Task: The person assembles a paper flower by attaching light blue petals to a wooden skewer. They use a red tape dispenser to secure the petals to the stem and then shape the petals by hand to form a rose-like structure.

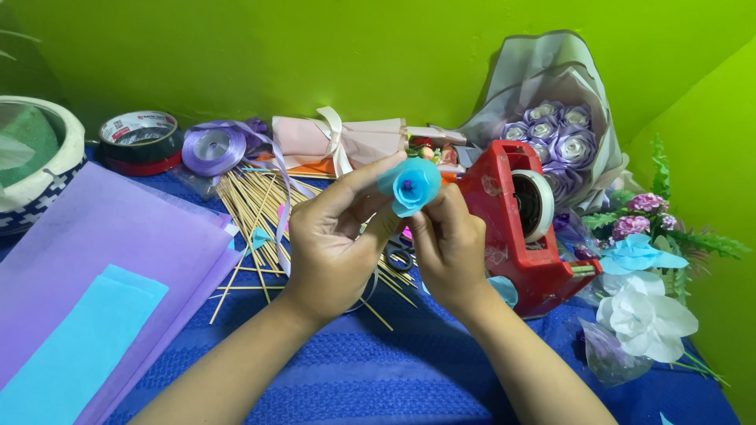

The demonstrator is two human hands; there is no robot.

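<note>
A small light-blue ribbon rose (pixel 411 185) with a purple centre is held up above the blue cloth (pixel 370 370). My left hand (pixel 335 236) grips it from the left, thumb and forefinger on its outer petal. Fingers of my right hand (pixel 447 244) pinch its base from below on the right. Both hands hover over a pile of thin wooden skewers (pixel 256 206). A red tape dispenser (pixel 524 228) stands just right of my right hand.
Purple and light-blue paper sheets (pixel 94 275) lie at left. At the back sit a tape roll (pixel 140 140), a lilac ribbon spool (pixel 213 149), a pink wrapped bundle (pixel 339 140) and a purple rose bouquet (pixel 555 138). White and blue fabric flowers (pixel 646 303) lie at right.
</note>
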